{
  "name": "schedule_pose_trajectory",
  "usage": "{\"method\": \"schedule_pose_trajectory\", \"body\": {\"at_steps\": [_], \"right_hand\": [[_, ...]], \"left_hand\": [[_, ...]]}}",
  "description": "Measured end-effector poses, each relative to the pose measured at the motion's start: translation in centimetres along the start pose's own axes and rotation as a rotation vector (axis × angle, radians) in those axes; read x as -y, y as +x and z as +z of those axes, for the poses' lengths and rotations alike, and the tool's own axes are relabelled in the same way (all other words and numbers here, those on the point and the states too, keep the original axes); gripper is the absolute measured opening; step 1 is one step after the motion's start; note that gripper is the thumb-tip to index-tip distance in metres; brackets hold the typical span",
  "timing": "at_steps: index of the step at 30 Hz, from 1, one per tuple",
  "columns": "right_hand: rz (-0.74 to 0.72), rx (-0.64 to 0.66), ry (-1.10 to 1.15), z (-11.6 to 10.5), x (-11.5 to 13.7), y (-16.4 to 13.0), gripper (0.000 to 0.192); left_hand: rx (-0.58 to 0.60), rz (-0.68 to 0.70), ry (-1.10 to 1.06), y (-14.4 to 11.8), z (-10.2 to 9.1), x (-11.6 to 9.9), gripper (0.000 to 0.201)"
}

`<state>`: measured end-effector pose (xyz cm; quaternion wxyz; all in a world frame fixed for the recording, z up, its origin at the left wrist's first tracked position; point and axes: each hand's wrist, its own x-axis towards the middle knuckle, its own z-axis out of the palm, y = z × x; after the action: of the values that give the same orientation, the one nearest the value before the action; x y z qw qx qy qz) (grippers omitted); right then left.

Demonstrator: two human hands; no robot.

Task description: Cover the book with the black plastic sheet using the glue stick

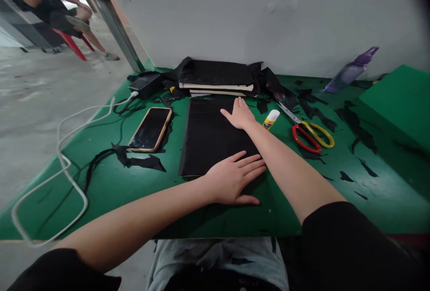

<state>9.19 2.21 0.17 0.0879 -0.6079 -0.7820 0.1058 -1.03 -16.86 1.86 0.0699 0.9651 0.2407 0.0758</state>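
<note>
Bare hands work over a flat black book-like piece [208, 136] on a green counter [235, 221]. The right hand [242, 115] rests palm down near its far right corner, fingers close together and thumb held out to the side. The left hand [231, 179] lies across the near right corner, fingers fanned and pointing right toward the right forearm, thumb apart on the near side. Neither hand pinches anything; the black piece lies beneath the fingers of both.

Just right of the right fingers is a glue stick [271, 119] with a white cap; beyond it lie scissors [309, 136] with red and yellow handles. Just past the right fingertips sits a stack of pale-edged books [218, 73] under black material. Left of the fingers, past the black piece, is a phone [151, 129], with black scraps [148, 162] nearer than it. Well to the right of both hands stands a tilted purple spray bottle [349, 72].

The step in hand appears to be pressing or smoothing the black surface flat. The next move seems to call for even pressure from open fingers along the right edge, without shifting the piece.
</note>
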Motion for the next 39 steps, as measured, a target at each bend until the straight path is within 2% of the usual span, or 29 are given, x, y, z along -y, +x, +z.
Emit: {"method": "schedule_pose_trajectory", "body": {"at_steps": [17, 33, 39], "right_hand": [[-0.022, -0.006, 0.084, -0.36, -0.37, -0.26, 0.103], [-0.009, -0.004, 0.055, -0.37, -0.17, -0.35, 0.103], [0.001, 0.006, 0.055, -0.39, -0.18, -0.36, 0.104]], "left_hand": [[0.004, 0.002, -0.033, 0.02, 0.24, 0.06, 0.082], [0.021, 0.020, 0.003, -0.10, 0.51, -0.57, 0.071], [0.032, 0.061, -0.033, -0.38, 0.27, -0.59, 0.079]]}}
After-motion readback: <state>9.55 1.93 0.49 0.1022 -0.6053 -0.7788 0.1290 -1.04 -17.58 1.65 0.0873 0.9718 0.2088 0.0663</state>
